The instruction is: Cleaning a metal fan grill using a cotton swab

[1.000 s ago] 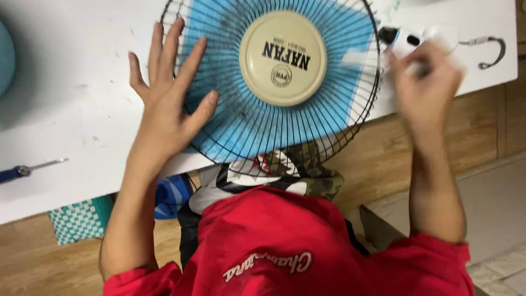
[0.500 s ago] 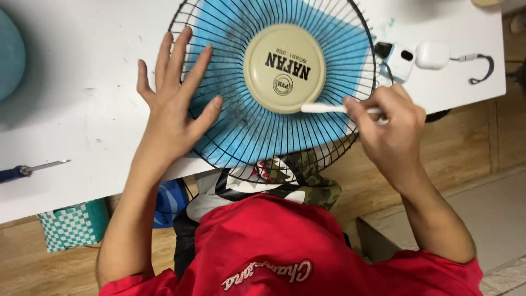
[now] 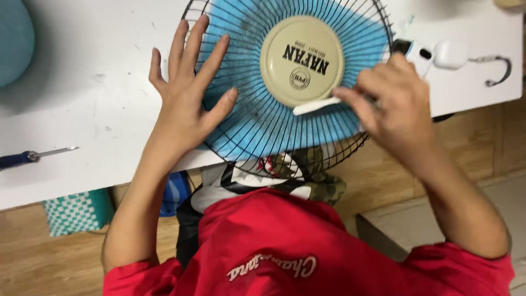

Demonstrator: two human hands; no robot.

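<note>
Fan guard (image 3: 257, 118), a round black wire grille with a cream plastic disc (image 3: 302, 60) at its centre, lies flat on the white desk (image 3: 82, 137), its near edge hanging over the desk's front edge. Blue fan blades show through the wires.

Spread flat with its fingers splayed, the left hand (image 3: 186, 104) presses on the guard's left side, fingertips over the wires and the heel of the palm on the desk; it grips nothing. Closed around the handle of a thin white brush-like tool (image 3: 318, 105), the right hand (image 3: 392, 104) rests over the guard's right side. The tool's free end points left and lies on the wires just below the cream disc; whether it bears bristles cannot be told.

Just beyond the right hand, a small white device (image 3: 419, 53) and a white rounded case (image 3: 450, 53) with a dark cord loop (image 3: 499, 74) lie on the desk near the guard's rim. A screwdriver (image 3: 33, 157) with a blue handle lies at the desk's left side, well apart from the guard. A teal rounded object (image 3: 13, 38) sits at the far left corner.
</note>
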